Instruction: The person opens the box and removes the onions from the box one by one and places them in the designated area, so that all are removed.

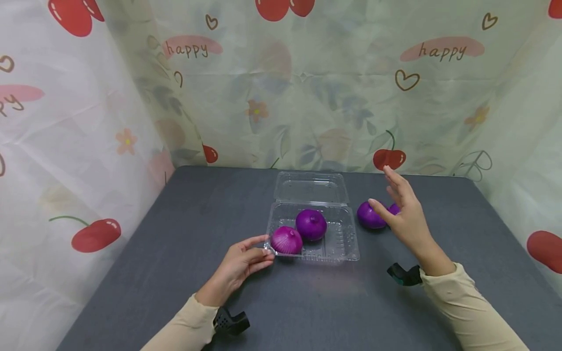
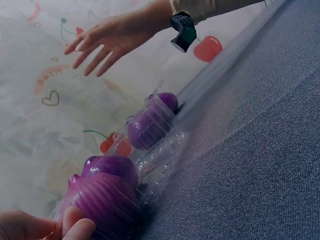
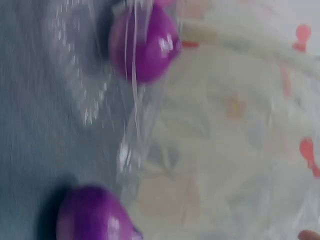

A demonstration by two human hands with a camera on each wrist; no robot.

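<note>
Left hand (image 1: 247, 259): thumb and fingers pinching the near left corner of the clear container (image 1: 337, 239).
Right hand (image 1: 406, 218): fingers spread, holding nothing, near the loose onions.
Clear container: on the desk (image 1: 325, 312), lid (image 1: 311, 189) thrown back; looks light and bendy, so I'd hold its rim.
Striped onion (image 1: 287, 241) and smooth onion (image 1: 311, 224): inside, towards the left.
Loose onions (image 1: 370, 216): right of the container; seem firm, probably slippery; I'd cup the widest part.

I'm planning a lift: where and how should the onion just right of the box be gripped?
Probably at its widest part, from above: the onion is rounded, with the box to its left and another onion behind on the right.
</note>
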